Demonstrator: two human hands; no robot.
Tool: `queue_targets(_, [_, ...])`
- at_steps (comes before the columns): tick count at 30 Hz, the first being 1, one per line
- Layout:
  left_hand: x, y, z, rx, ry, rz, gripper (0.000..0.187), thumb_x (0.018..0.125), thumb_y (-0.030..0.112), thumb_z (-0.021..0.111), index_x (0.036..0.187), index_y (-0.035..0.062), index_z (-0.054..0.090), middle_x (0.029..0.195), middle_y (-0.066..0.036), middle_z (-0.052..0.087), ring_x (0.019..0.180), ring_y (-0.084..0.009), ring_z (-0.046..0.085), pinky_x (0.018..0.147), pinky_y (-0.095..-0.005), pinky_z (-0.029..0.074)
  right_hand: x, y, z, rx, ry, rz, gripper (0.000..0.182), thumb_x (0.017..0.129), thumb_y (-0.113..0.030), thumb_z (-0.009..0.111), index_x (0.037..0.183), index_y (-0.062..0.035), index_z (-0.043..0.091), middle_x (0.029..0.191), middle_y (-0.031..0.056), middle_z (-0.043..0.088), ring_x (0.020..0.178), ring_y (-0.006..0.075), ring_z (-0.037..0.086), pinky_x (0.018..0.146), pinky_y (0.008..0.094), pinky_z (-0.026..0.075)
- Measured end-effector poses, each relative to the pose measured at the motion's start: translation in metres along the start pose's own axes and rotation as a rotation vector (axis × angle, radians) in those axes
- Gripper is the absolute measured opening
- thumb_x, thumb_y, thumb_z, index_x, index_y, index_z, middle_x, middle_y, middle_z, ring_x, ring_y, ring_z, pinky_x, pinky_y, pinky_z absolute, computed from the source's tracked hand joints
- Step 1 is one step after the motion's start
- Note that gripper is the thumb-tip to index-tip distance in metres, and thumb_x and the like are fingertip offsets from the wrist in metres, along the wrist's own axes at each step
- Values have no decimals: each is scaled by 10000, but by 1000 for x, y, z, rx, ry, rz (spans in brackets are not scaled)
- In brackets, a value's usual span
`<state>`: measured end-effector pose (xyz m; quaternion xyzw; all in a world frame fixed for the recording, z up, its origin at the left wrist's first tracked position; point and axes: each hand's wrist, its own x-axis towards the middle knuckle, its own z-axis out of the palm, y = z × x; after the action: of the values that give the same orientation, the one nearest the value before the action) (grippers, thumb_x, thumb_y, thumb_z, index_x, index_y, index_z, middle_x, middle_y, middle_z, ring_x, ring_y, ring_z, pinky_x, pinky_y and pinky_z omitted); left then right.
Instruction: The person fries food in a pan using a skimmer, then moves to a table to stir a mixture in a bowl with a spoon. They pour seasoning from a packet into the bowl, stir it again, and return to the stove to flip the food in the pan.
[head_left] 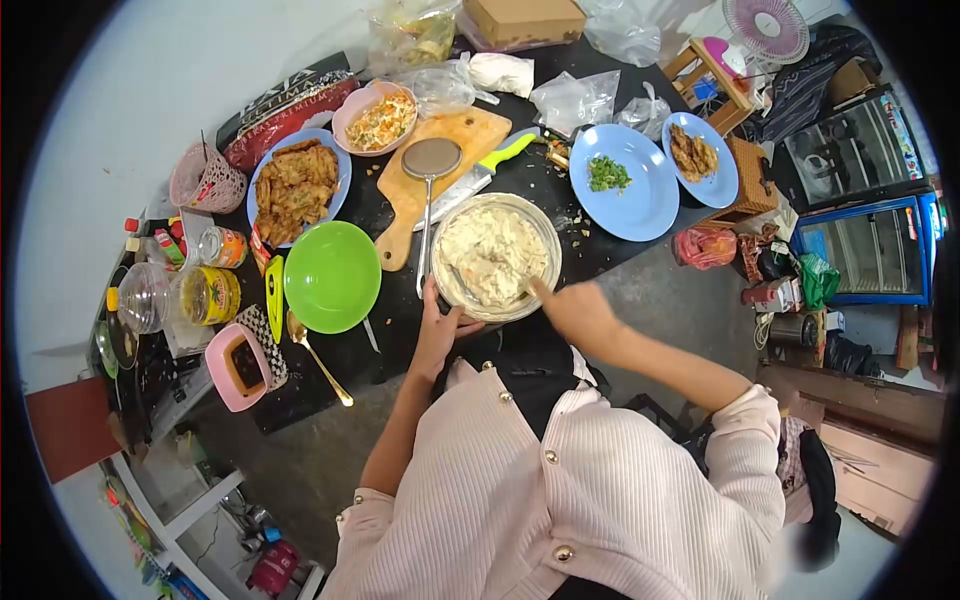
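A round bowl (pixel 548 232) of thick, pale, lumpy batter (pixel 492 252) sits at the front edge of the black table. My left hand (pixel 438 328) grips the bowl's near left rim, thumb and fingers closed around it. At the right rim, my right hand (pixel 580 315) is closed with its fingertips reaching down to the batter; whatever it holds is hidden. A flat round metal ladle (pixel 431 160) rests on the wooden cutting board (pixel 470 125) left of the bowl. Beside it lies a knife with a green handle (pixel 508 151).
Left stand a green plate (pixel 333 277), a blue plate of fried pieces (pixel 297 185), a pink bowl of shredded vegetables (pixel 376 118), a gold spoon (pixel 322 360) and a pink sauce container (pixel 237 367). Right are blue plates with chopped greens (pixel 625 205) and fried pieces (pixel 693 155).
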<state>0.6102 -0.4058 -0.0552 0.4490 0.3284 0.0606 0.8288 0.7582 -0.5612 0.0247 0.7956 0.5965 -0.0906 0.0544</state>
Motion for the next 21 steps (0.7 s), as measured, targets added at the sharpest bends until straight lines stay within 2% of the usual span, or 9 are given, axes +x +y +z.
queue_targets(2, [-2,3,-1,-6,-7,11,697,826,-22,414,1352,124,-21,1354,-130,188,848,-241,602,699,-323,543,-4,-10,-2,-18,-101,-16,438,704,-97,531,1136,-54,483,558,67,566,515,219,577,458,336,422])
queue_targets(4, [-4,6,2,-27,-26,26,696,823,-24,412,1352,124,-16,1351,-127,190,851,-244,601,701,-327,543,-7,7,-25,-64,-22,-27,406,702,-78,528,1108,-94,518,592,46,569,574,205,576,529,318,414])
queue_targets(5, [0,2,-2,-17,-15,18,697,823,-22,417,1352,129,-11,1349,-124,190,856,-248,600,704,-338,541,-6,18,-37,-28,52,-15,432,664,-51,541,1086,-137,567,602,41,561,622,197,565,584,310,422])
queue_targets(8, [-1,4,-3,-22,-28,6,697,825,-22,416,1353,135,-12,1355,-124,177,858,-249,599,711,-347,539,-7,25,-50,36,285,30,439,661,-39,538,1085,-144,578,606,33,501,653,201,493,587,309,406])
queue_targets(11, [0,1,-4,-6,-36,34,689,832,-17,406,1352,137,-18,1362,-129,161,849,-240,600,727,-352,535,-2,31,2,79,341,-32,449,657,-23,542,1087,-141,581,596,38,470,639,206,471,579,319,407])
queue_targets(13, [-3,4,-2,35,-21,19,669,816,-6,426,1337,122,25,1346,-140,214,907,-253,587,737,-321,530,-2,31,-13,87,245,0,466,646,-14,544,1098,-126,568,633,43,500,691,212,494,603,327,416])
queue_targets(17, [-5,7,0,-29,-34,4,664,847,3,409,1348,164,4,1249,-142,330,818,-216,603,723,-347,536,-6,27,-45,168,213,46,475,622,-24,567,1087,-124,574,661,46,522,715,219,505,622,326,428])
queue_targets(19, [-3,8,1,12,-17,-3,663,845,0,409,1347,163,7,1257,-145,321,818,-218,603,720,-346,537,-5,28,-33,128,209,8,467,618,-34,581,1073,-141,587,665,56,545,701,230,517,613,333,438])
queue_targets(21, [-1,3,-2,40,-10,39,662,841,-5,408,1346,158,13,1266,-154,310,830,-226,602,715,-343,539,-4,31,-35,100,175,43,392,668,-50,575,1047,-147,606,639,58,523,665,232,516,580,343,433])
